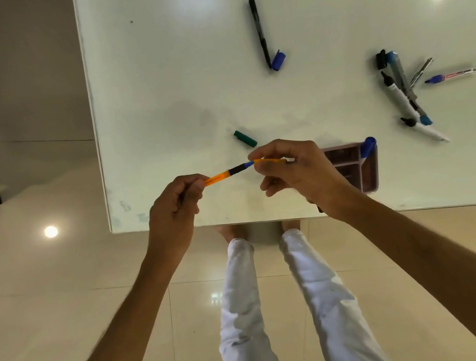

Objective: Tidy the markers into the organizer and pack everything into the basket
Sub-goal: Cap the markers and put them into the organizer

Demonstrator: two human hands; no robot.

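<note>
The left hand (172,209) is gripping the pen (223,175), the right hand (294,168) pinching its cap (268,161) — capping is under way; next, the organizer (369,172) just beside the right hand.

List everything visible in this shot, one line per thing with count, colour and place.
glossy white table: one, white, fills the upper frame.
orange pen: one, orange with a black grip and blue tip, held over the table's near edge.
orange pen cap: one, orange, at the pen's tip.
loose green cap: one, green, just beyond the hands.
slim black marker: one, black, mid-table.
loose blue cap: one, blue, touching the black marker's near end.
brown compartment organizer: one, brown, near edge, right hand partly covers it.
left hand: grips the pen barrel.
right hand: pinches the pen cap.
</note>
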